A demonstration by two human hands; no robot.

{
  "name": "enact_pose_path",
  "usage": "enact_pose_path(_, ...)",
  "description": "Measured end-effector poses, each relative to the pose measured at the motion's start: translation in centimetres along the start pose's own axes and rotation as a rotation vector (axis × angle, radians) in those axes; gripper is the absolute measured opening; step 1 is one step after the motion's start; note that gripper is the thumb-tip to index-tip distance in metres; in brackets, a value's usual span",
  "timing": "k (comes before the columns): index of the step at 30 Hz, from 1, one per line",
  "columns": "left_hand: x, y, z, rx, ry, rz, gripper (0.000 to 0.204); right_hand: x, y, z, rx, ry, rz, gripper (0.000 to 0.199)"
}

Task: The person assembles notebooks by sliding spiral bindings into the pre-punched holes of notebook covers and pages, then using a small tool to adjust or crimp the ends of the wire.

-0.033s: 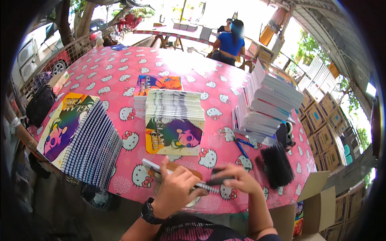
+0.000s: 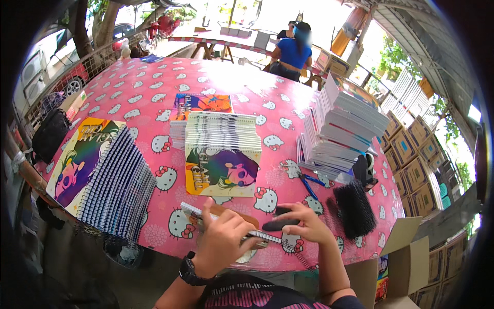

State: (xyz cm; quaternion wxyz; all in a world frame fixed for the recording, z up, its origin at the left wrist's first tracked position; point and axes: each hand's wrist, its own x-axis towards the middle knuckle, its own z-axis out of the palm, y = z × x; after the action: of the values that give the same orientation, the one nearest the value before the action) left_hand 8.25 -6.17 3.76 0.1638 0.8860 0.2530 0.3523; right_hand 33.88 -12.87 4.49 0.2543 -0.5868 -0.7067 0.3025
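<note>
As L hand [image 2: 226, 234] pinches notebook [image 2: 191, 208], R hand [image 2: 309, 225] blk tool [image 2: 278, 225], pink tbl [image 2: 278, 175] sits nr stacked ctns [image 2: 416, 176].

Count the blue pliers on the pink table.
1: the blue pliers lie between the middle stack and the black coils. Others may be hidden behind the stacks.

Large title lettering stands on the purple-and-yellow covers of the left notebook stack [image 2: 103, 175] and middle notebook stack [image 2: 222, 165] before you, and on the orange-and-purple rear notebook [image 2: 203, 104]. Pink lettering crosses your dark shirt [image 2: 257, 297]; the print on the brown cartons [image 2: 416, 175] is too small to read.
</note>
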Motion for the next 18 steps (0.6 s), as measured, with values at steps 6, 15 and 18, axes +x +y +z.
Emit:
enact_pose_path(6, -0.8, -1.3, -1.4, 0.039, 0.055, -0.062, 0.03, 1.0, -1.2, 0.4, 0.099, -0.1, -0.109, 0.05)
enact_pose_path(15, -1.4, -2.2, -1.4, -0.014, 0.077, -0.091, 0.059, 2.5, -3.1, 0.0, 0.509, -0.077, -0.187, 0.061)
enact_pose_path(18, -1.4, -2.4, -1.7, -0.01, 0.053, -0.11, 0.063, 4.1, -3.8, 1.2, 0.357, -0.186, -0.139, 0.07)
